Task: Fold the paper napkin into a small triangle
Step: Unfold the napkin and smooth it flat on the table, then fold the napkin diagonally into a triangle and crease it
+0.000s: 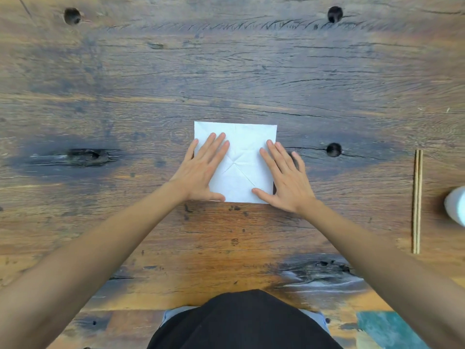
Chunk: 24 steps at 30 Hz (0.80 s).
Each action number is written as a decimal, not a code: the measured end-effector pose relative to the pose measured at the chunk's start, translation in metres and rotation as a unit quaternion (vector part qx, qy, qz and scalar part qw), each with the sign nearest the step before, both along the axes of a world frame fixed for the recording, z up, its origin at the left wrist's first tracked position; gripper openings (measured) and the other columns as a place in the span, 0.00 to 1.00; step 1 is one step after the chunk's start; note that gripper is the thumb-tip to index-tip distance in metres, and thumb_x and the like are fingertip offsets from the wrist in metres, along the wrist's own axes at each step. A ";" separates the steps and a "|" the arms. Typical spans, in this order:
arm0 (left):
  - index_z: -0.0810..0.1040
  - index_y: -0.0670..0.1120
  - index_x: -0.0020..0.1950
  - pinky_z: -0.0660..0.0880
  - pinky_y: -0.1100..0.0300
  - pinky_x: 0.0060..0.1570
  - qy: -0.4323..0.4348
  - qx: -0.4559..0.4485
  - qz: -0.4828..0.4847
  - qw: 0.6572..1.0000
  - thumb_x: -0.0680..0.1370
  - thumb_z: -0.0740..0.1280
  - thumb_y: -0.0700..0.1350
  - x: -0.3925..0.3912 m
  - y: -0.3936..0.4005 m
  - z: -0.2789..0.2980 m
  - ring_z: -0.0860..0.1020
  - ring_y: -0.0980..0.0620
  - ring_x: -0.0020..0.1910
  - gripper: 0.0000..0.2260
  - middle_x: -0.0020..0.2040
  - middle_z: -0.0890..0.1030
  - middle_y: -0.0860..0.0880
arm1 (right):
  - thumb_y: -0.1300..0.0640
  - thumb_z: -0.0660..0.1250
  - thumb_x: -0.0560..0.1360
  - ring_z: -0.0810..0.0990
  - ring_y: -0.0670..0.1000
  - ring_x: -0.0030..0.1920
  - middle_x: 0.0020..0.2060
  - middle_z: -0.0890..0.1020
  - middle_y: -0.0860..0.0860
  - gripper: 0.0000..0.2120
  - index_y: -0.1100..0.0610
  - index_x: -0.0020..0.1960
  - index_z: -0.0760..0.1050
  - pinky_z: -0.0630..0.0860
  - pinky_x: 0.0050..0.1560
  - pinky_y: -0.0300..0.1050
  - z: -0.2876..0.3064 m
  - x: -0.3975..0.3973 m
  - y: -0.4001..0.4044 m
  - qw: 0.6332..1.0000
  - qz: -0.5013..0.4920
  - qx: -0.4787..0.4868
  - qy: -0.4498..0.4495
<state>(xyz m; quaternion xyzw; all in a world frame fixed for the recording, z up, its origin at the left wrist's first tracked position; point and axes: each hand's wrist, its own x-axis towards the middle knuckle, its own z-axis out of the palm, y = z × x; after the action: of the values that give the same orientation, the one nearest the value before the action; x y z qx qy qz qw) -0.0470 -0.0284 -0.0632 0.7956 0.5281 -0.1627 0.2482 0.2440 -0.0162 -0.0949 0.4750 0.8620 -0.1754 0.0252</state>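
Note:
A white square paper napkin (242, 144) lies flat in the middle of the wooden table (226, 71). Crease lines cross at its centre. My left hand (203, 170) rests palm down on the napkin's left side, fingers spread and pointing away from me. On the napkin's right side my right hand (284, 180) presses flat too, its outer fingers reaching past the right edge onto the wood. Neither hand grips anything. The napkin's lower corners are hidden under my palms and thumbs.
A pair of wooden chopsticks (417, 201) lies lengthwise at the right. A white cup-like object (456, 205) sits at the right edge, partly cut off. The rough tabletop has dark knot holes (334, 149). My dark clothing (241, 323) shows at the bottom.

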 end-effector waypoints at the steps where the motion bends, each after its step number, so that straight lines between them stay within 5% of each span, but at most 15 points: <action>1: 0.37 0.45 0.82 0.41 0.37 0.77 0.010 -0.012 0.004 1.000 0.59 0.66 0.80 -0.004 0.002 -0.001 0.37 0.44 0.82 0.67 0.83 0.37 0.45 | 0.25 0.57 0.76 0.47 0.52 0.84 0.85 0.49 0.50 0.48 0.50 0.85 0.48 0.48 0.81 0.58 0.000 0.004 0.002 1.000 -0.002 -0.008 -0.008; 14: 0.34 0.48 0.82 0.37 0.27 0.72 0.023 -0.033 0.035 0.999 0.49 0.57 0.88 -0.024 0.007 -0.007 0.34 0.43 0.81 0.74 0.83 0.34 0.49 | 0.19 0.52 0.73 0.43 0.52 0.84 0.85 0.46 0.45 0.50 0.45 0.85 0.42 0.44 0.81 0.57 -0.003 0.017 0.011 0.998 0.010 -0.053 -0.033; 17: 0.37 0.51 0.82 0.39 0.28 0.74 -0.043 0.001 0.099 0.994 0.62 0.58 0.84 -0.021 0.004 0.002 0.35 0.47 0.82 0.62 0.83 0.37 0.50 | 0.21 0.54 0.74 0.39 0.50 0.84 0.85 0.43 0.45 0.50 0.44 0.85 0.40 0.43 0.82 0.57 0.005 0.016 0.011 0.995 -0.034 -0.098 0.012; 20: 0.53 0.47 0.82 0.53 0.39 0.73 -0.110 0.084 0.297 0.945 0.76 0.62 0.67 -0.016 0.010 0.010 0.54 0.44 0.81 0.42 0.83 0.54 0.46 | 0.26 0.60 0.75 0.36 0.47 0.83 0.84 0.40 0.44 0.49 0.45 0.84 0.39 0.40 0.80 0.54 0.014 0.015 -0.001 0.979 -0.143 -0.131 0.058; 24: 0.67 0.42 0.73 0.65 0.47 0.66 -0.106 0.076 0.461 0.878 0.76 0.71 0.54 -0.013 0.037 0.014 0.68 0.40 0.68 0.31 0.68 0.71 0.41 | 0.29 0.63 0.75 0.34 0.46 0.83 0.84 0.38 0.44 0.51 0.46 0.84 0.39 0.38 0.80 0.57 0.022 0.014 -0.033 0.956 -0.231 -0.171 0.063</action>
<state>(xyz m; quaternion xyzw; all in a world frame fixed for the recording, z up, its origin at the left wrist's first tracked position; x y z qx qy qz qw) -0.0599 0.0085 -0.0492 0.4906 0.8165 0.0964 0.2887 0.2585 -0.0491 -0.0731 0.6377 0.6858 -0.3506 0.0108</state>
